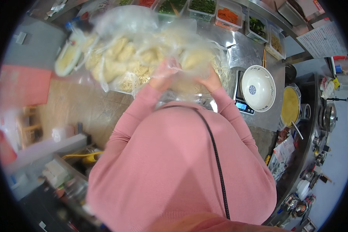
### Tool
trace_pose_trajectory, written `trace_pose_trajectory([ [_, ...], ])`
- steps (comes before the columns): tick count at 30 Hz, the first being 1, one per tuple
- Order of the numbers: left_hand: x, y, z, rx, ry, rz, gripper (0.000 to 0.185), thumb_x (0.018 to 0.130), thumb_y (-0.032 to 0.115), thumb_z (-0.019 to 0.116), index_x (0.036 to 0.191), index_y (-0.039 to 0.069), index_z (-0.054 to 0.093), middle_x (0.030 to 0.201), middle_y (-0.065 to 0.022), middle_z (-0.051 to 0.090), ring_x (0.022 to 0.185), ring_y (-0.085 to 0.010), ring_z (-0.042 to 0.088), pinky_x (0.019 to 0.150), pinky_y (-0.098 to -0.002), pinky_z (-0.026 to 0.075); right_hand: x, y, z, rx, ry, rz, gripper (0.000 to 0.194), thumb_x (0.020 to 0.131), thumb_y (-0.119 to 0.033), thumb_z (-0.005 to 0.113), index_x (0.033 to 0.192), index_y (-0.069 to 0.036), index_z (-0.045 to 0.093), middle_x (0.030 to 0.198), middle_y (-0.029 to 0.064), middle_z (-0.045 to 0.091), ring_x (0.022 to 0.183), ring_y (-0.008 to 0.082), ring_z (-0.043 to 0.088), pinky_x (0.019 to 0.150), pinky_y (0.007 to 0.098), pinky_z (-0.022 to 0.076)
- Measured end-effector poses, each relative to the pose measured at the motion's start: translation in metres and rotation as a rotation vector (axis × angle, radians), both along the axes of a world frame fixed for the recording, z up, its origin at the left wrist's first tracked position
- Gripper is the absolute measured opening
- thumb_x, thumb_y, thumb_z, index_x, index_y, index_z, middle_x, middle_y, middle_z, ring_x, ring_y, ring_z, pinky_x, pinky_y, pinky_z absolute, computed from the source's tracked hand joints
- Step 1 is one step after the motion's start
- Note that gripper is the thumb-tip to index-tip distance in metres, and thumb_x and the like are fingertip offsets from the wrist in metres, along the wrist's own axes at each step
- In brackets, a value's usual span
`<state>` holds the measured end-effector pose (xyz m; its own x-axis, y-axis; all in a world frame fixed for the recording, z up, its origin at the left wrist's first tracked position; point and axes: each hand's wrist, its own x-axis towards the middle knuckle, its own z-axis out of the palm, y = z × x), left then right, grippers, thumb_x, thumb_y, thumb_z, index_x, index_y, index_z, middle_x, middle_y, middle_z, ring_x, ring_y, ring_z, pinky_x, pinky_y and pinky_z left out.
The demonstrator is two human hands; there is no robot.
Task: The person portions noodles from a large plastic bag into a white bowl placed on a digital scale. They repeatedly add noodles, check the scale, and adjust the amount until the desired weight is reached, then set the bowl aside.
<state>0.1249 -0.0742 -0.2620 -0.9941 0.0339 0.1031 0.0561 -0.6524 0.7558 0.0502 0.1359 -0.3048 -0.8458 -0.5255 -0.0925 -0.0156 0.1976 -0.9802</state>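
My left hand point(166, 75) grips the thin film of a clear plastic bag point(178, 69). My right hand point(211, 80) is at the bag's right side, its fingers partly hidden by blurred plastic, so its hold cannot be made out. Around both hands lie several clear bags with portions of pale noodles point(142, 72), some loose strands showing. To the right, a white patterned bowl point(262, 87) stands on a digital kitchen scale point(245, 107) with a lit display. Wooden chopsticks point(264, 58) lie behind the bowl.
Lidded or open plastic tubs hold sliced carrots point(228, 16), chopped greens point(202, 6) and other vegetables along the back of the steel counter point(239, 55). An oval dish point(68, 56) is at the left. A large pot of yellow contents point(290, 105) stands far right.
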Motion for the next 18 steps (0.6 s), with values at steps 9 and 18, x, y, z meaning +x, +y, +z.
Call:
trace_pose_trajectory([
  [9, -0.003, -0.009, 0.0, 0.151, -0.24, 0.192, 0.021, 0.081, 0.003, 0.056, 0.1, 0.008, 0.052, 0.09, -0.0033, 0.054, 0.083, -0.0141, 0.053, 0.073, -0.0288, 0.046, 0.002, -0.013, 0.015, -0.292, -0.336, -0.03, 0.028, 0.089, -0.015, 0.051, 0.113, 0.0, 0.056, 0.115, 0.0093, 0.057, 0.102, 0.0144, 0.054, 0.083, 0.0278, 0.0447],
  [18, -0.009, -0.005, -0.022, 0.336, -0.396, 0.106, 0.022, 0.086, 0.002, 0.05, 0.107, 0.009, 0.05, 0.098, -0.006, 0.055, 0.091, -0.0182, 0.055, 0.081, -0.0342, 0.046, 0.017, -0.035, 0.021, -0.861, -1.01, -0.021, 0.04, 0.089, -0.017, 0.053, 0.126, -0.005, 0.045, 0.119, 0.0087, 0.053, 0.108, 0.0204, 0.051, 0.09, 0.0348, 0.0445],
])
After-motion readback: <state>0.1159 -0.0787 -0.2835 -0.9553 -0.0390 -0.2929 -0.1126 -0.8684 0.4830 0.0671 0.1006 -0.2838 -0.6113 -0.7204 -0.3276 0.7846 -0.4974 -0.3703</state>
